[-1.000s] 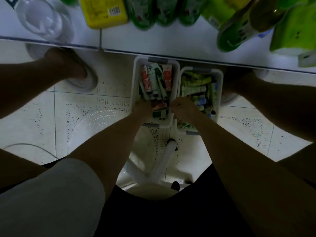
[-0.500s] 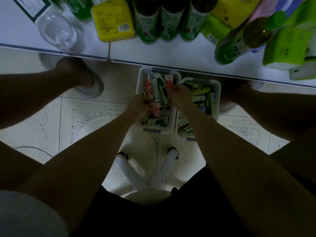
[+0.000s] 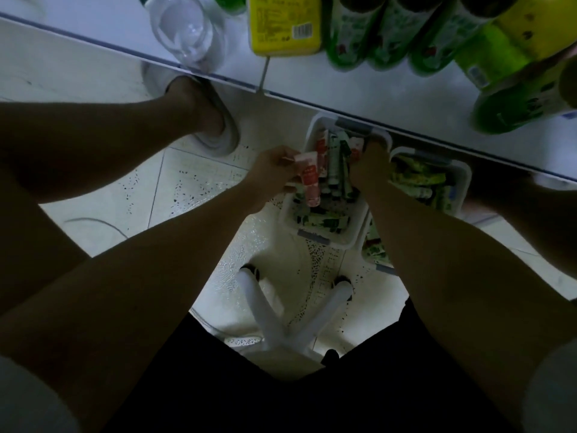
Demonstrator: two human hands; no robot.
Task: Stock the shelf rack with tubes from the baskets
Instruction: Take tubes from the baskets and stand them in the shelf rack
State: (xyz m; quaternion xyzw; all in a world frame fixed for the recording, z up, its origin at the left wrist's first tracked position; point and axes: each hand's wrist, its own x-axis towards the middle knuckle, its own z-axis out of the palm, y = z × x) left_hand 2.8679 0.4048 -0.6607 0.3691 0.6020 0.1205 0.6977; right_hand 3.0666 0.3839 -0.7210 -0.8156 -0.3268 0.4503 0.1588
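Observation:
Two white baskets stand on the floor below the shelf rack [image 3: 359, 73]. The left basket [image 3: 326, 239] holds red-white and green tubes; the right basket [image 3: 465, 179] holds green-yellow tubes. My left hand [image 3: 271, 173] grips a pink and red tube [image 3: 309, 179] above the left basket's left rim. My right hand [image 3: 370, 170] reaches into the left basket's far right side, fingers curled round tubes [image 3: 338, 160] there; what exactly it holds is hidden.
The shelf carries a clear bottle [image 3: 184, 29], a yellow pack [image 3: 284, 23] and green bottles [image 3: 437, 42]. A white stool's legs [image 3: 274, 317] cross below me on the tiled floor. My slippered foot [image 3: 209, 120] sits left of the baskets.
My left hand has lifted a pink and red tube up and left out of the left basket. My right hand has shifted to the basket's far right. The view has tilted.

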